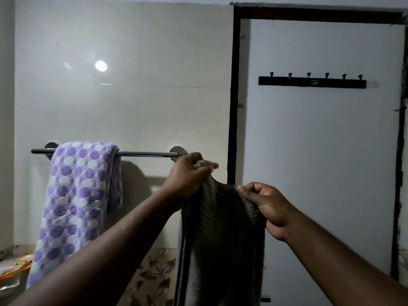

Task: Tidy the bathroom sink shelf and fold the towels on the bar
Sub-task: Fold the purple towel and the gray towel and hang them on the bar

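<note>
A dark grey ribbed towel (220, 244) hangs down in front of me, held up by its top edge. My left hand (187, 177) grips one upper corner just below the right end of the metal towel bar (145, 153). My right hand (267, 206) pinches the other upper corner, lower and to the right. A purple towel with white dots (75, 204) is draped over the left part of the bar and hangs long at the front. The sink shelf is not in view.
A white door (320, 151) in a dark frame stands on the right, with a black hook rack (312, 81) at upper height. Tiled wall lies behind the bar. An orange and white packet (15, 266) sits on a ledge at the lower left.
</note>
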The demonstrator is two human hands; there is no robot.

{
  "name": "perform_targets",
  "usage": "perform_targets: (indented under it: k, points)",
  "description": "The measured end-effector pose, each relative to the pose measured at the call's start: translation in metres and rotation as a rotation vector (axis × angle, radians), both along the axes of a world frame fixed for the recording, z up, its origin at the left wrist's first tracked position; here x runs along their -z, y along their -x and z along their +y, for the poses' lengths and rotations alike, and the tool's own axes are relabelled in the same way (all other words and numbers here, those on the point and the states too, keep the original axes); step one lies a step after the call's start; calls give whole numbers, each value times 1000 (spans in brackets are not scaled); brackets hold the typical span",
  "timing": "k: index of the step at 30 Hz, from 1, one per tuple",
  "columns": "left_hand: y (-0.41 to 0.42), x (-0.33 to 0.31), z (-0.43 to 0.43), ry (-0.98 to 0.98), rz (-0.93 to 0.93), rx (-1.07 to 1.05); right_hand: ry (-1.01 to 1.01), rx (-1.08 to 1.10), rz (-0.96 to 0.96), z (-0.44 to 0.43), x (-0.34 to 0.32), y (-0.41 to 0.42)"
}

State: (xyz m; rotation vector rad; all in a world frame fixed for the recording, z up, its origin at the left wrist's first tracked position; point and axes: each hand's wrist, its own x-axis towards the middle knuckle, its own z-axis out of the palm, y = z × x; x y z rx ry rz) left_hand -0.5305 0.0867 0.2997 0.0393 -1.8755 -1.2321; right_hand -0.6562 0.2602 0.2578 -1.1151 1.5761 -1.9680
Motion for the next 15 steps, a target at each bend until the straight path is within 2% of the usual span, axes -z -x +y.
perform_targets:
  k: [3,6,8,11,13,15]
  points:
    - [11,16,21,47,-164,149,19,51,89,-16,-14,-13]
    - [11,15,31,54,-201,216,80,15,29,-23,-25,-22]
    - [6,7,31,208,-211,104,82,-32,5,-22,-27,-22]
    - [-4,-9,21,440,-226,-154,-18,-143,-26,-11,-16,-17]
    - [-12,-18,7,431,-123,-299,-101,-204,-28,-1,-1,-13]
    - [-21,-26,-11,303,8,-357,-176,-254,22,7,17,-11]
